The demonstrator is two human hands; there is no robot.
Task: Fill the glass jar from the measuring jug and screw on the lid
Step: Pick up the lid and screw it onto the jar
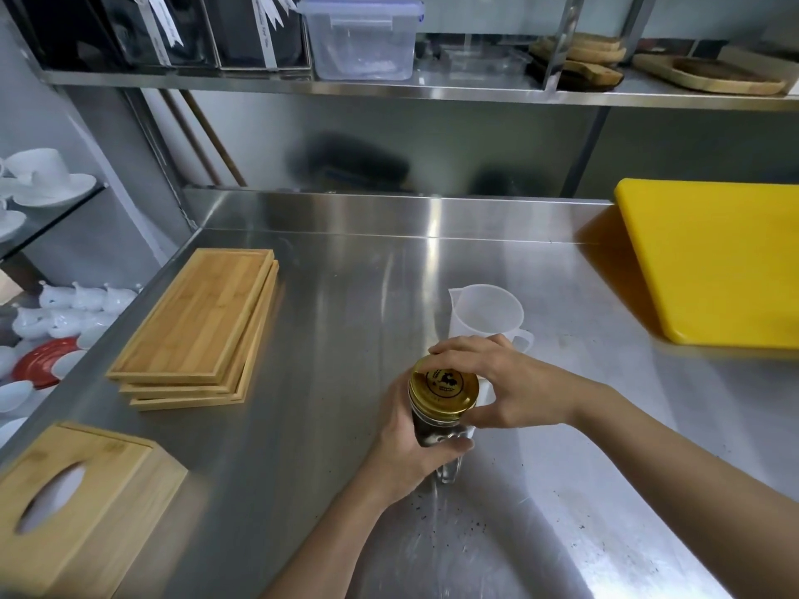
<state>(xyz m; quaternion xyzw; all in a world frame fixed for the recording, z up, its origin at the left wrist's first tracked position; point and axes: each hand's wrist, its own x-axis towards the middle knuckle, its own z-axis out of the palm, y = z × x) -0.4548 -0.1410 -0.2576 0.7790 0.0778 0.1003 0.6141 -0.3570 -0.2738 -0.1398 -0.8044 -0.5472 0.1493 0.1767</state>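
Note:
A glass jar (436,430) with dark contents stands on the steel counter near the middle. A gold lid (444,384) with a dark print sits on its mouth. My left hand (406,447) wraps around the jar's body. My right hand (506,382) grips the lid's rim with fingers curled over the far side and thumb at the near side. Just behind the hands stands a translucent plastic measuring jug (484,315), upright and looking empty, its handle pointing right.
A stack of bamboo trays (203,322) lies to the left and a wooden tissue box (73,503) at the near left. A yellow cutting board (713,261) lies at the right. Dark crumbs dot the counter (346,274) in front of the jar. A shelf hangs overhead.

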